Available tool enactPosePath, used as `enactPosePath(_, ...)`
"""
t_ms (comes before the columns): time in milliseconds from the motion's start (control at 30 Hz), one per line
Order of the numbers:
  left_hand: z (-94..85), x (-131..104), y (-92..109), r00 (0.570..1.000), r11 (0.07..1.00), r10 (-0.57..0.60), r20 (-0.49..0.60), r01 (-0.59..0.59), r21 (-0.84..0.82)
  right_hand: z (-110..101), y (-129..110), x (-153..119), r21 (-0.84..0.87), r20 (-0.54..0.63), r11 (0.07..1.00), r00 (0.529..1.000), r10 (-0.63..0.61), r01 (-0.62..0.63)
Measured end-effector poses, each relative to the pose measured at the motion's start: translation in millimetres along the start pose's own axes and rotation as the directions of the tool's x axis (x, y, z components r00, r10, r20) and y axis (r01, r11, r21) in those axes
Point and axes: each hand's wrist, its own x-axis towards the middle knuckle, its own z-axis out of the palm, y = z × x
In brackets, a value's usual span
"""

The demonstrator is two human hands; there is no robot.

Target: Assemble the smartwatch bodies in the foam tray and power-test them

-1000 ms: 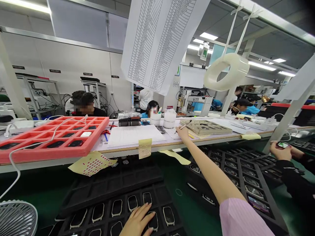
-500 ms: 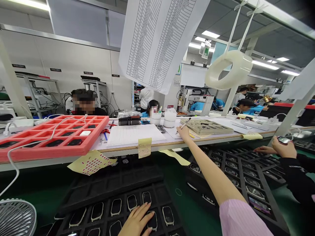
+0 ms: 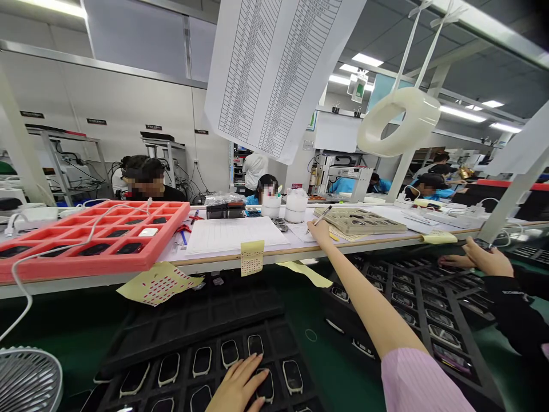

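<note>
My right hand grips a pen, its tip pointing down at a sheet of paper on the shelf. Below, my left hand lies with fingers spread over a black foam tray. Its fingertips touch or hover just above a watch case in one compartment; which of the two I cannot tell. More pale-framed watches sit around it, including one watch to the right and another watch to the left.
A red foam tray with several watches fills the shelf's left end. A beige tray lies right of the pen. At right, a co-worker's hands work over another black tray. A tape roll hangs overhead; a fan stands lower left.
Both my hands stay where they were. The co-worker's hands at right have shifted slightly left and the held device has tilted. A person at the back left has lowered their head.
</note>
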Motion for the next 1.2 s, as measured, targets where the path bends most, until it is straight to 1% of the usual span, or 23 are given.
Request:
enactPosePath(333,4.1,-0.2,-4.4,1.000,1.000,0.026,-0.001,-0.026,-0.011,-1.2,-2.6,-1.1,-0.012,0.018,1.000,1.000,0.007,-0.007)
enactPosePath(533,-0.2,0.5,-1.3,0.998,1.000,0.002,0.060,-0.002,-0.007,-1.8,-1.8,-1.1,-0.007,0.019,1.000,1.000,0.012,-0.012)
enactPosePath(667,-1.2,0.8,-1.1,0.998,1.000,-0.004,0.062,0.005,-0.012,-2.4,-1.7,-1.8,0.001,0.018,1.000,1.000,0.010,-0.010)
enactPosePath(833,-0.2,1.3,-1.5,0.998,0.999,0.008,0.064,-0.010,0.031,-1.5,-1.9,-1.8,0.004,0.007,1.000,1.000,-0.002,0.002)
enactPosePath(1000,-1.4,2.1,-0.1,0.996,0.997,0.009,0.094,-0.016,0.078,-0.8,-1.7,-1.1,0.005,-0.009,1.000,1.000,-0.010,0.010)
enactPosePath(1200,-1.6,1.7,0.7,0.997,0.997,0.027,0.069,-0.032,0.076,-0.2,-0.8,-0.2,0.006,-0.016,1.000,1.000,-0.018,0.018)
